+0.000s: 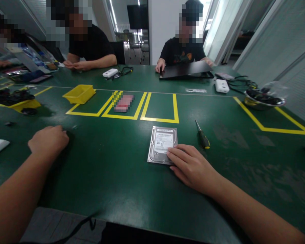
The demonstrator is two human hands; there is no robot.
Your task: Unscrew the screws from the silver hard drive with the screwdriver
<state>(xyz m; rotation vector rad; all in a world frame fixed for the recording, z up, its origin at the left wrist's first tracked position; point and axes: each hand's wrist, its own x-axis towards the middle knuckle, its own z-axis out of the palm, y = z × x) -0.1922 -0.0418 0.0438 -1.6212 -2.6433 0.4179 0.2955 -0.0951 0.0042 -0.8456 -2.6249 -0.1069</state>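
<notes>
A silver hard drive [160, 144] with a white label lies flat on the green table [112, 176]. My right hand [190, 164] grips its right edge, fingers on top and thumb low at the side. To the right of the drive is a screwdriver [203, 136] with a black and yellow handle, its tip pointing away from me. My left hand [49, 140] rests on the table well to the left, closed in a fist. Nothing shows between its fingers, and its palm side is hidden from view.
Beyond the drive, yellow tape [159, 119] marks off areas, one with a reddish flat thing [124, 103]. A yellow bin [80, 94] stands left; another bin [25, 103] holds dark parts. A metal bowl [264, 103] is at right. Across sits a person holding a black panel [185, 70].
</notes>
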